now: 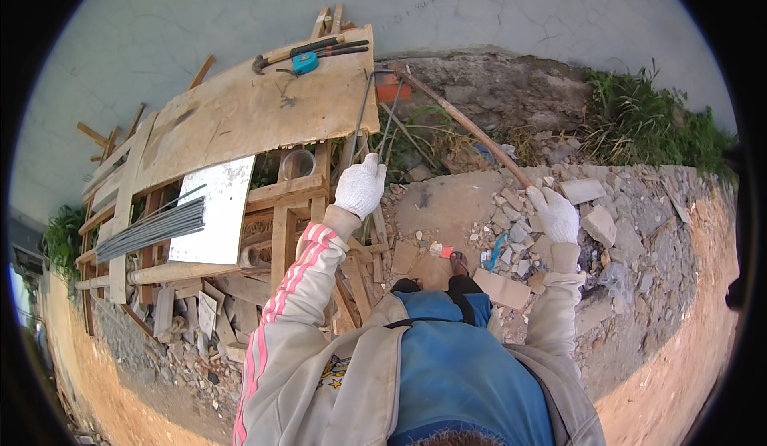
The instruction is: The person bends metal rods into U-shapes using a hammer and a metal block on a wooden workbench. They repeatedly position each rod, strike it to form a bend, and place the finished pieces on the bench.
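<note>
My left hand [361,188], in a white knitted glove, is closed round the near ends of a thin metal rod bent into a narrow U [365,111]. The bend points away from me, beside the plywood board's right end. In my right hand [554,216], also gloved in white, is the near end of a long brownish pole [471,126]. It slants up to the left, and its far end lies close to the rod's bend; I cannot tell whether they touch. An orange-red block [393,93] shows just below that spot.
On the plywood board [232,118] lie a hammer [261,63], a teal tape measure [304,63] and black-handled tools [343,47]. A bundle of thin metal rods [156,229] rests over a white panel [212,234] and wooden frame. Rubble [599,226] covers the ground at right.
</note>
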{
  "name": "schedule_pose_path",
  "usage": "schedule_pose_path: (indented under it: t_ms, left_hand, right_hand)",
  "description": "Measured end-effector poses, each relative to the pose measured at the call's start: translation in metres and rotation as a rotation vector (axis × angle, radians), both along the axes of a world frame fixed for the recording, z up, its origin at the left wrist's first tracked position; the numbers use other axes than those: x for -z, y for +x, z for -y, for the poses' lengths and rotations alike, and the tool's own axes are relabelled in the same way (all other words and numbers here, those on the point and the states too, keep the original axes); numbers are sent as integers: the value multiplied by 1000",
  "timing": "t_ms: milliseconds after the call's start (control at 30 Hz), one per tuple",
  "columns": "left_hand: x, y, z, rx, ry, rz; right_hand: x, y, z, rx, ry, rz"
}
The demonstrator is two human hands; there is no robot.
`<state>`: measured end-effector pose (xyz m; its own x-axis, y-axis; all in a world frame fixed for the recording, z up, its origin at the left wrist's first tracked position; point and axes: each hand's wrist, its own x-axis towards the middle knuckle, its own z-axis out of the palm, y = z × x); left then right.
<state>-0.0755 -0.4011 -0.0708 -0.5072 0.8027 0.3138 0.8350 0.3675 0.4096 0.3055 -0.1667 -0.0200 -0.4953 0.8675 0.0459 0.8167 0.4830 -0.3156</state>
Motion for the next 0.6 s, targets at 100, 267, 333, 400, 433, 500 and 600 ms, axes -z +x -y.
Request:
schedule_pose_path:
  t_ms: [100,267,333,400,433,500,600]
  left_hand:
    - [-1,-4,2,27,29,4]
    - [-8,10,-2,-28,-59,69]
    - [-8,19,-7,-60,-39,120]
    - [-6,23,-13,-81,-33,207]
    - [-4,22,-16,-84,-11,264]
    - [-2,20,-20,-73,76,348]
    - [-10,17,-28,-42,153,389]
  right_hand:
    - [-3,0,11,31,6,22]
    - [-12,2,-24,13,14,124]
    - [-10,3,-40,-18,-1,102]
    - [-5,3,-55,-40,-1,98]
    - [-2,3,-63,-37,-8,105]
    - [-1,4,-80,-69,14,83]
    - [5,4,-101,-121,31,-43]
